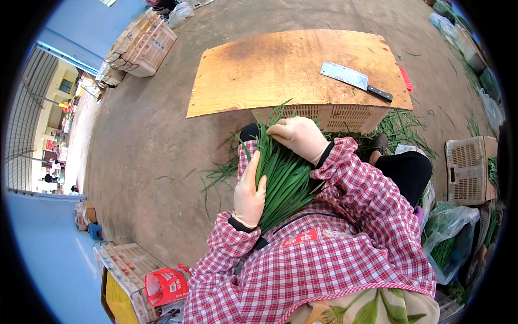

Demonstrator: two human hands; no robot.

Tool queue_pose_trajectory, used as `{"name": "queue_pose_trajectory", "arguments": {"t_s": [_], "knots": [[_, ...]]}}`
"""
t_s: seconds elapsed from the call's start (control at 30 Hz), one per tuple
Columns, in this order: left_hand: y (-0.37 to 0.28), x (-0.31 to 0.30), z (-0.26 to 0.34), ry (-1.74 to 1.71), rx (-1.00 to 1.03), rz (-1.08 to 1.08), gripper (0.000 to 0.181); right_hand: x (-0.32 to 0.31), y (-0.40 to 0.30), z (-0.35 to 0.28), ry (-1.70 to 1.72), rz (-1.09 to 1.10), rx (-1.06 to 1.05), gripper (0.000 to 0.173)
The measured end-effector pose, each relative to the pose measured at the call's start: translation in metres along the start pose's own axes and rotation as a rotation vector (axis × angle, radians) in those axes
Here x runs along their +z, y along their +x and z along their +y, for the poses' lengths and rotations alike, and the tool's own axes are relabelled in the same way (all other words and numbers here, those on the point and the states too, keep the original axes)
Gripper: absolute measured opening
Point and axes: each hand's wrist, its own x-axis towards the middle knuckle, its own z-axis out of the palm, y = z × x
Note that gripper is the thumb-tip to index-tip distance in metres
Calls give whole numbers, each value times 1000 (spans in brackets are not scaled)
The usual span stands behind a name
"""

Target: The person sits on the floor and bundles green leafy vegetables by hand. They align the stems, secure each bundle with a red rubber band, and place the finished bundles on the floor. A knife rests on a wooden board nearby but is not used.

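A thick bunch of long green Chinese chives (285, 182) lies across my lap, its leaf tips pointing toward the wooden board. My left hand (249, 192), in a pale glove, supports the bunch along its left side with the thumb lying over the leaves. At the upper end, my gloved right hand (301, 137) pinches some leaves between thumb and fingers. Beyond my hands, the wooden board (263, 73) rests on a plastic crate (348, 117). On the board's right half lies a cleaver (346, 75) with a black handle.
Loose chive leaves (400, 129) litter the floor beside the crate. To my right stand another plastic crate (465, 170) and a clear plastic bag (449, 231) of greens. Stacked crates (141, 44) stand far left; a red bag (166, 284) sits near a crate at lower left.
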Motion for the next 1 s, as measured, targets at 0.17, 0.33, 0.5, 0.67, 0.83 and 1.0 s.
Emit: {"name": "queue_pose_trajectory", "arguments": {"t_s": [0.17, 0.33, 0.5, 0.67, 0.83, 1.0], "knots": [[-1, -2, 2, 7, -3, -10, 59, 5, -8, -1, 186, 178, 71, 10], [-1, 1, 0, 8, 28, -10, 58, -30, -31, 16, 610, 392, 796, 18], [-1, 6, -3, 49, 86, -19, 56, -69, -29, 26, -271, 349, 412, 12], [-1, 4, 4, 86, 71, -38, 56, -51, 15, -6, 49, -15, -50, 22], [0, 5, 3, 138, 107, -47, 57, -23, 21, 10, -73, -161, -160, 16], [-1, 5, 1, 118, 87, -44, 57, -22, 26, 8, -138, -273, -133, 13]]}}
